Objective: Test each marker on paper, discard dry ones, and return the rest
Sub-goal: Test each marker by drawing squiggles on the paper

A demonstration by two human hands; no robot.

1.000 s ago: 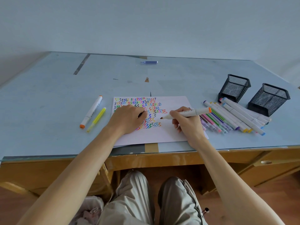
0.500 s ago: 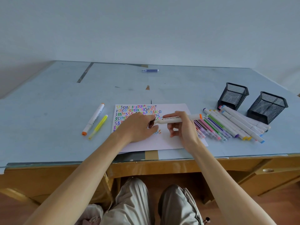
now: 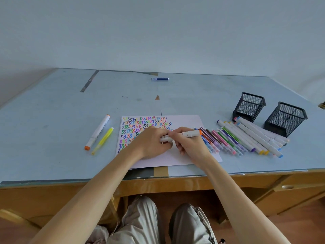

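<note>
A wooden desk [image 3: 193, 180] with a pale blue top fills the view, its near edge just above the seated person's knees. Closest on it lies the paper [image 3: 190, 155], its far left part crowded with coloured zigzag test strokes. Over the paper the two hands meet: the right hand [image 3: 191, 145] grips the barrel of the orange-ended marker [image 3: 186, 134], held level, while the left hand [image 3: 153, 143] curls round its other end. A second ago the tip was on the paper drawing; it has since been lifted and turned sideways, and the left hand, which was resting on the sheet, has come across to the tip end. That reads as capping the marker after a stroke that took, so this one probably counts as working, though the cap itself is hidden under the fingers.

Just right of the hands lies the row of markers [image 3: 233, 140], touching side by side. Left of the paper, set apart, are a white marker [image 3: 97, 132] and a yellow highlighter [image 3: 102, 140]. Farther right stand two mesh pen holders [image 3: 249, 106], both apparently empty. Near the far edge lies a blue pen [image 3: 160, 79].
</note>
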